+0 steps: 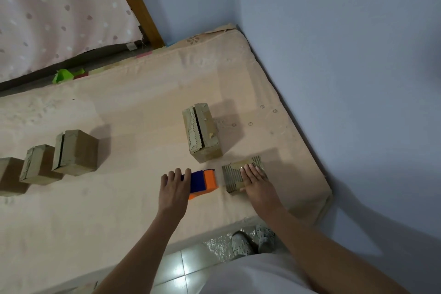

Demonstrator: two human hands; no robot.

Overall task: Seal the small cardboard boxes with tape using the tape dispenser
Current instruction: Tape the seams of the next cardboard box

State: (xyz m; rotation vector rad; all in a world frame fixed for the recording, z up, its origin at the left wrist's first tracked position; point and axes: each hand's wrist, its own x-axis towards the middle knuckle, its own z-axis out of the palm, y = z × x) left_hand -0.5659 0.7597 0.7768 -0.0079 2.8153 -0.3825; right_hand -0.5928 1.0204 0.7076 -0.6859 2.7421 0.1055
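Note:
A blue and orange tape dispenser (204, 181) lies on the peach mattress (133, 107). My left hand (175, 188) rests on its left end with the fingers straight. To its right, a small cardboard box (232, 179) sits near the mattress edge, and my right hand (256, 181) presses flat on its top. A taller box (202, 133) with a dark gap between its top flaps stands just behind. Three more small boxes stand in a row at the left: one (75, 153), a second (39, 163), a third (9, 174).
A blue wall runs along the mattress's right side. A green object (66, 75) lies at the mattress's far edge, below a pink spotted fabric and a wooden frame. Tiled floor and my feet (250, 241) show beneath the front edge.

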